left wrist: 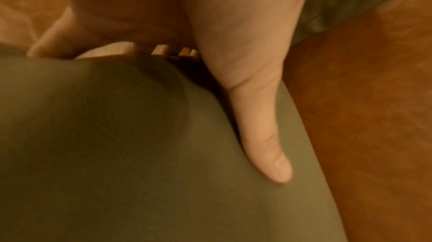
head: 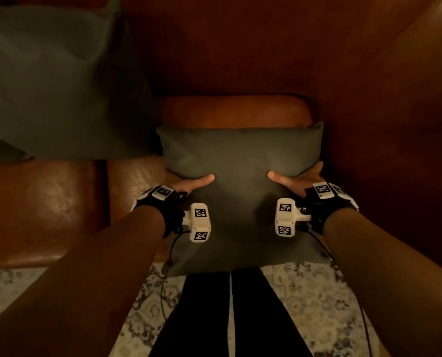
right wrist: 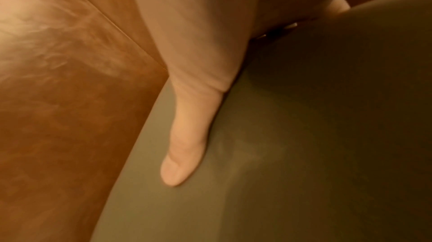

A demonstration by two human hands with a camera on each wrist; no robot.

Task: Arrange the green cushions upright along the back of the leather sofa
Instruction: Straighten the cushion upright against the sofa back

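Note:
A green cushion [head: 240, 161] is held between both hands in front of the brown leather sofa [head: 47, 202], above its right seat. My left hand [head: 189, 184] grips its left side, thumb on the front face and fingers behind. My right hand [head: 294, 180] grips the right side the same way. In the left wrist view the thumb [left wrist: 264, 135] lies flat on the green cushion [left wrist: 117, 153]; the right wrist view shows the same thumb hold on the green cushion [right wrist: 304, 135]. A second green cushion [head: 54, 86] stands against the sofa back at the left.
The sofa's backrest [head: 240, 47] rises behind the held cushion and its right armrest [head: 408, 112] closes that side. A patterned rug [head: 305, 305] covers the floor under my dark-trousered legs [head: 227, 318]. Thin cables hang from both wrist devices.

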